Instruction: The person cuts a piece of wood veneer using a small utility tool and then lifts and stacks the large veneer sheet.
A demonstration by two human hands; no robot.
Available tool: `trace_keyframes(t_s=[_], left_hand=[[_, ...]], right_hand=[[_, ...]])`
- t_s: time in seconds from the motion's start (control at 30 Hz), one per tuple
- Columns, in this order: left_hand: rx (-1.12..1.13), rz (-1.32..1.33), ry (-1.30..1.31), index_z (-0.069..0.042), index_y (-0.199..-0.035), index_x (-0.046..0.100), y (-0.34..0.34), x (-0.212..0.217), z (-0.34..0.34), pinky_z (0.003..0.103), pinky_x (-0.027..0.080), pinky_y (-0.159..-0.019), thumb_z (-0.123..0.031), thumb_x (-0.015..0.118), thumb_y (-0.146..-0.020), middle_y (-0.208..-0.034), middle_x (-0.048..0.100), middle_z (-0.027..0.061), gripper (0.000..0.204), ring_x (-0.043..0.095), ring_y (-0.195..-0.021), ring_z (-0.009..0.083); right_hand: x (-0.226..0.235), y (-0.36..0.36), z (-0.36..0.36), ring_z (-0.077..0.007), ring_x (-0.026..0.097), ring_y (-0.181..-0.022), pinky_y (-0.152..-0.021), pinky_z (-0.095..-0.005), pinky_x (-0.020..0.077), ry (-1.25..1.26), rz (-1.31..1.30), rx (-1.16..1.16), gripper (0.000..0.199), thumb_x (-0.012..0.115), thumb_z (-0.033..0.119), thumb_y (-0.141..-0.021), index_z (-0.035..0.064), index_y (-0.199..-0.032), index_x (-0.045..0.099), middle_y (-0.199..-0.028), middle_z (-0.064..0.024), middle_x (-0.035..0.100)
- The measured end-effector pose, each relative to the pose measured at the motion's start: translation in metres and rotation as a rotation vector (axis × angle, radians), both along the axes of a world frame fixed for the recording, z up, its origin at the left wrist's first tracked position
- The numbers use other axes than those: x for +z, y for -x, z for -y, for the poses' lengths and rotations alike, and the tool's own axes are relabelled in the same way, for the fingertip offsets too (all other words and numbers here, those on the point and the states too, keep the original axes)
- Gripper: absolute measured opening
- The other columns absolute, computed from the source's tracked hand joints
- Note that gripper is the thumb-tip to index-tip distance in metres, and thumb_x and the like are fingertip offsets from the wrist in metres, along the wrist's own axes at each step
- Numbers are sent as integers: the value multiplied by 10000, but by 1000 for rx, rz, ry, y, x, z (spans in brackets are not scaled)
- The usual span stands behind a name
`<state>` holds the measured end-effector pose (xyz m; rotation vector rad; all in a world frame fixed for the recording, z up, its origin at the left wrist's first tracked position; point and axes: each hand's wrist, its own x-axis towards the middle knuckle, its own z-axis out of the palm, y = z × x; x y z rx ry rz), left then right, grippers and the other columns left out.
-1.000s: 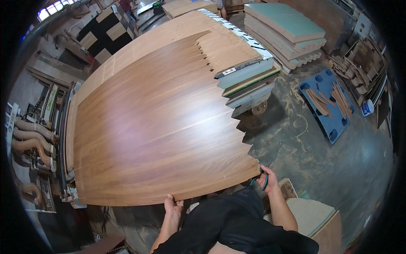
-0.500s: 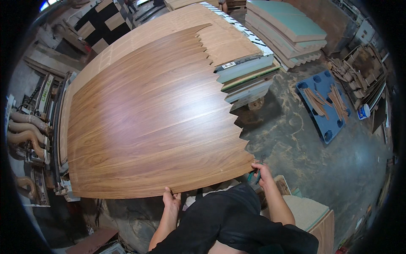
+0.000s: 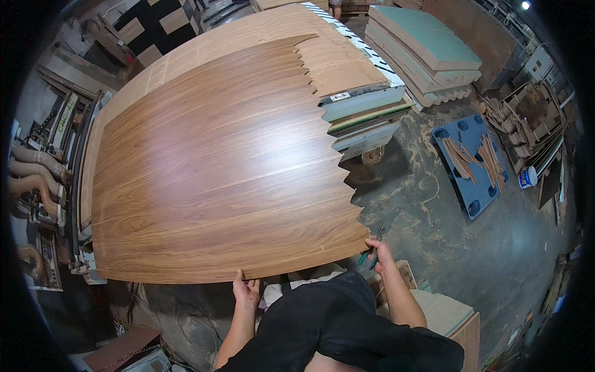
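A large brown wood-grain panel (image 3: pixel 217 167) with a toothed right edge lies over a stack of boards, its near edge reaching toward my body. My left hand (image 3: pixel 246 291) grips that near edge around its middle, thumb on top and fingers beneath. At the near right corner, my right hand (image 3: pixel 380 253) is closed around a pair of green-handled pliers (image 3: pixel 364 258), whose jaws point up past the fingers. The same hand also touches the panel's corner; how firmly it pinches it is hard to see.
Beneath the panel is the board stack (image 3: pixel 365 108), jagged at its right side. A blue pallet (image 3: pixel 462 180) with wood strips stands on the floor to the right, near a white bucket (image 3: pixel 528 177). Machinery with hoses (image 3: pixel 37 186) lines the left. Green-topped boards (image 3: pixel 427 37) are piled behind.
The view has turned slightly. The pliers in my right hand have tilted, and their jaws now show above the fingers. Both hands stay at the panel's near edge.
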<state>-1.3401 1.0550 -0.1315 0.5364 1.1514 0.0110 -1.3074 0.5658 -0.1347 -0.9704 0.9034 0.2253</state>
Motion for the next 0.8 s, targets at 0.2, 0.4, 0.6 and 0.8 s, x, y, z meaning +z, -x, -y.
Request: trace_keyframes(t_s=[0.2, 0.4, 0.6, 0.8], left_hand=[[195, 83, -111, -72, -1469, 508, 6, -10, -80, 497, 467, -1142, -410, 687, -1018, -1481, 518, 121, 592, 505, -1385, 324], [-73, 39, -77, -165, -1478, 545, -10, -11, -139, 477, 384, -1152, -444, 547, -1060, -1563, 523, 51, 502, 432, -1459, 284], [-766, 143, -535, -58, -1611, 295, 22, -30, -169, 484, 448, -1128, -37, 803, -844, -1465, 511, 237, 921, 542, -1299, 346], [-410, 12, -147, -133, -1358, 609, -18, -3, -140, 457, 553, -948, -412, 545, -1018, -1354, 673, 28, 444, 645, -1248, 253]], right_hand=[[-7, 2, -7, -123, 600, -787, -576, -285, 394, 20, 23, -64, 237, 794, 209, -878, 147, -1075, 677, -952, 9, 663], [10, -1, -10, -134, 638, -767, -633, -284, 475, 49, 79, 96, 224, 744, 222, -930, 97, -1116, 735, -952, -20, 706], [30, -14, 14, -198, 683, -814, -678, -344, 514, 943, -168, 68, 137, 692, 205, -934, 72, -964, 680, -862, -86, 702], [114, -70, -5, -410, 668, -988, -845, -499, 527, 1590, -29, 312, 251, 679, 157, -871, 62, -1103, 685, -1035, -179, 718]])
